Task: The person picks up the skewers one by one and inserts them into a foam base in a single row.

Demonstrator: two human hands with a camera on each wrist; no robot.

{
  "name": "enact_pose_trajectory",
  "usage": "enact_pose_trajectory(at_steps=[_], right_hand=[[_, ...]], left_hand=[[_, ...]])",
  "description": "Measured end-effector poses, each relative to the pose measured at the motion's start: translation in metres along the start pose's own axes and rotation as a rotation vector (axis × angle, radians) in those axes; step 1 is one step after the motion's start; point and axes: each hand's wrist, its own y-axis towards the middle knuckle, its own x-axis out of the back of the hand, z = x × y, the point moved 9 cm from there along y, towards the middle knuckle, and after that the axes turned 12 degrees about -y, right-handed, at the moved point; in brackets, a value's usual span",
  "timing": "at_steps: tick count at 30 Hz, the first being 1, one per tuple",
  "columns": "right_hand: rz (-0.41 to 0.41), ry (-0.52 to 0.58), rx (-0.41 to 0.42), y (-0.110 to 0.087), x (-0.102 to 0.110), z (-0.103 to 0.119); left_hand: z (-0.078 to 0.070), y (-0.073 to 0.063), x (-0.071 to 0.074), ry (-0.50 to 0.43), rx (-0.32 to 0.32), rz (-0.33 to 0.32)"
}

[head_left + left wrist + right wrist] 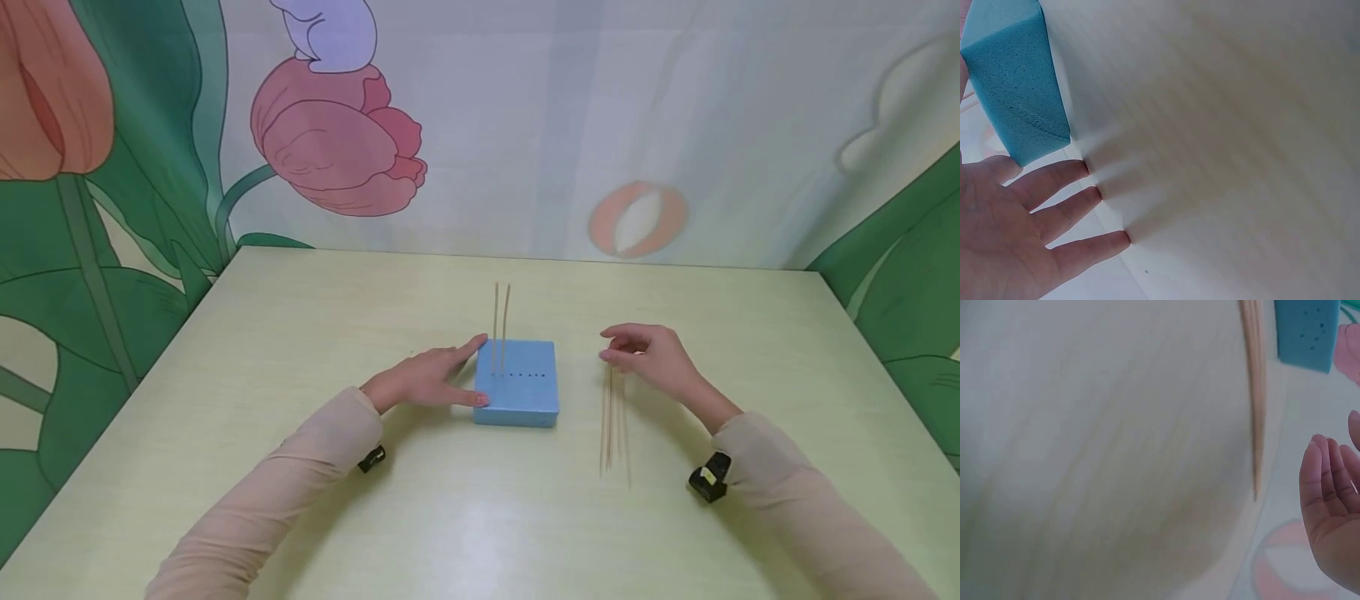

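Observation:
A light-blue foam block with a row of small dark holes sits near the middle of the table. Two thin wooden sticks stand upright in its left holes. My left hand lies against the block's left side, thumb at the front of the edge and index finger at the back corner. In the left wrist view its other fingers stretch out straight beside the block. To the right, my right hand hovers over the upper ends of several loose sticks, its fingers gently bent, with nothing visible between them.
The pale wood-look table runs back to a printed curtain with tulips and other shapes. Black camera mounts sit under both wrists.

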Motion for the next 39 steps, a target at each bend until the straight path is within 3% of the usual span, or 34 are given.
enact_pose_trajectory(at_steps=[6,15,20,29,39], right_hand=[[0.054,-0.060,-0.035,0.002,0.003,-0.024],[0.163,-0.274,0.040,0.006,-0.003,-0.040],[0.247,-0.337,0.043,0.006,-0.012,-0.048],[0.277,-0.320,0.048,0.002,-0.012,-0.046],[0.244,-0.190,-0.035,0.004,-0.010,-0.055]], left_hand=[[-0.001,-0.001,0.000,-0.005,-0.002,0.001],[-0.003,-0.001,0.000,-0.009,-0.004,0.006],[-0.002,-0.001,0.000,-0.006,-0.003,0.005],[0.000,0.000,-0.001,-0.011,0.006,0.004],[0.000,-0.002,0.001,-0.016,0.018,-0.001]])
